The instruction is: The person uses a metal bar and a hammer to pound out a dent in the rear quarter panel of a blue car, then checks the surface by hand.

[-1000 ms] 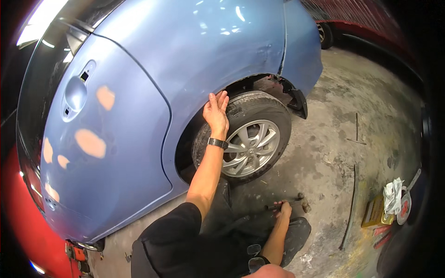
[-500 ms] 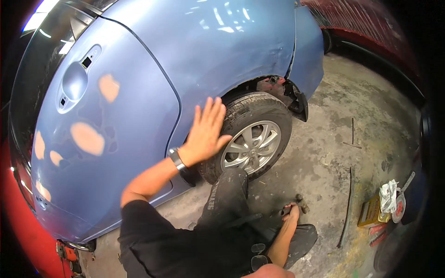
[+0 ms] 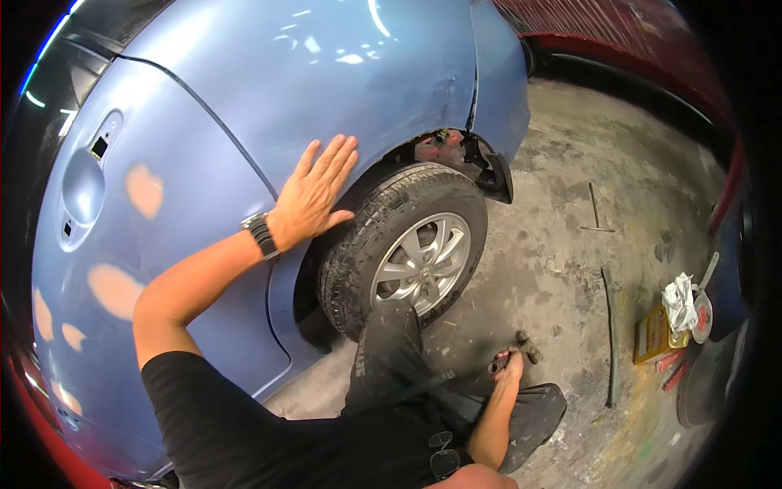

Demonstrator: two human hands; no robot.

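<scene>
My left hand [image 3: 314, 191], with a dark watch [image 3: 260, 235] at the wrist, lies flat with fingers stretched on the blue car's rear side panel [image 3: 326, 98], just above the wheel arch. Below that hand is the rear tyre [image 3: 350, 244] with its silver wheel [image 3: 422, 262]. My right hand [image 3: 511, 368], low beside my bent leg, is closed round the dark handle of what looks like a hammer [image 3: 496, 366]. Its blurred head, with two knobs, shows just past my fingers.
The blue rear door [image 3: 204, 187] has several bare sanded patches. On the concrete floor lie a T-shaped metal rod [image 3: 595, 208] and a long dark bar [image 3: 609, 342]. A yellow tin [image 3: 652, 334] with crumpled white paper [image 3: 679, 301] stands right; a dark red car [image 3: 619, 41] is behind.
My left hand has moved up and left onto the panel above the wheel arch. The view has shifted, so the car sits further left. My right hand keeps its grip.
</scene>
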